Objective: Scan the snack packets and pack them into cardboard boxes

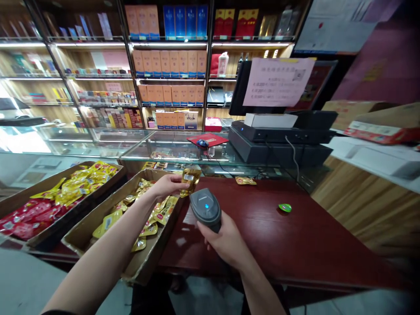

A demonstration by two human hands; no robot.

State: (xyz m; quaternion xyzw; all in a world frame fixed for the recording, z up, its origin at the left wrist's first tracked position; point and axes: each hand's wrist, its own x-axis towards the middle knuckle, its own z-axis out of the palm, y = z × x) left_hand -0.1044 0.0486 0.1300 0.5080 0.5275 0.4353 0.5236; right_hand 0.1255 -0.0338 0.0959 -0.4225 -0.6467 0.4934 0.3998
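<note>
Between the fingers of my left hand (168,187) is a gold snack packet (190,180), with a white barcode label facing me. It is held up above the right rim of a cardboard box (74,234) of similar gold packets. My right hand (228,240) is wrapped round the handle of a dark grey barcode scanner (206,206), which has a blue light lit on top. The scanner's head points toward the packet, close to its lower right side. Part of the scanner's handle is hidden by my fingers.
A second box (113,173) with yellow and red packets stands at the left. On the brown table (256,245) lie another gold packet (245,180) and a small green item (285,208). Behind are a glass counter (147,151), a red mouse pad (210,139) and a monitor (241,87).
</note>
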